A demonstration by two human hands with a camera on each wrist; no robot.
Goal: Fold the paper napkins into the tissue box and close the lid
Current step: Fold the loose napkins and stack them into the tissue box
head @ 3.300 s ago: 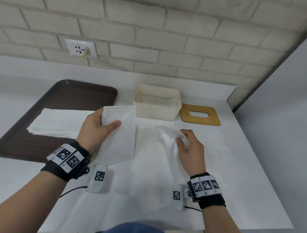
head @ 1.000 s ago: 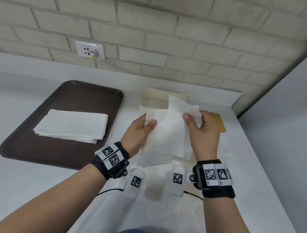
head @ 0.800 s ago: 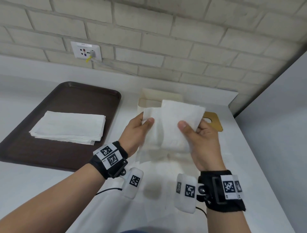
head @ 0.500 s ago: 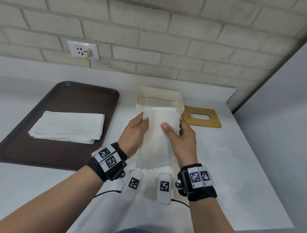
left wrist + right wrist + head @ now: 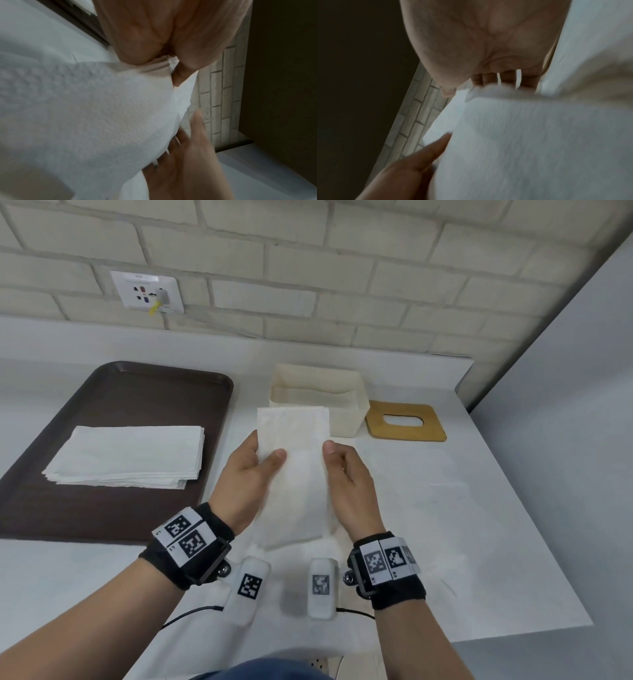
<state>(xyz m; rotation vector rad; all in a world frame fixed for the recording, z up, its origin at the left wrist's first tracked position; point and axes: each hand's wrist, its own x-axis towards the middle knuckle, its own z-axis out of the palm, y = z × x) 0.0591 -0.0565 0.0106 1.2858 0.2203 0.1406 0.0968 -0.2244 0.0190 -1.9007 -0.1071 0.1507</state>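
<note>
A folded white paper napkin (image 5: 294, 470) hangs upright between both hands, above the table and just in front of the open cream tissue box (image 5: 346, 409). My left hand (image 5: 253, 470) pinches its left edge, thumb on the front. My right hand (image 5: 342, 474) pinches its right edge the same way. The napkin (image 5: 96, 115) fills the left wrist view and the napkin (image 5: 530, 142) fills the right wrist view, both blurred. The wooden lid (image 5: 406, 426) with its oval slot lies flat to the right of the box. What lies inside the box is hidden.
A dark brown tray (image 5: 113, 515) on the left carries a stack of white napkins (image 5: 130, 455). A white sheet (image 5: 445, 542) covers the table under my hands. Behind stands a brick wall with a socket (image 5: 147, 290). The table's right edge (image 5: 534, 515) drops off beside a grey wall.
The napkin, earlier spread wide between my hands, is now a narrow folded strip. Both hands have drawn together and come slightly lower and nearer to me.
</note>
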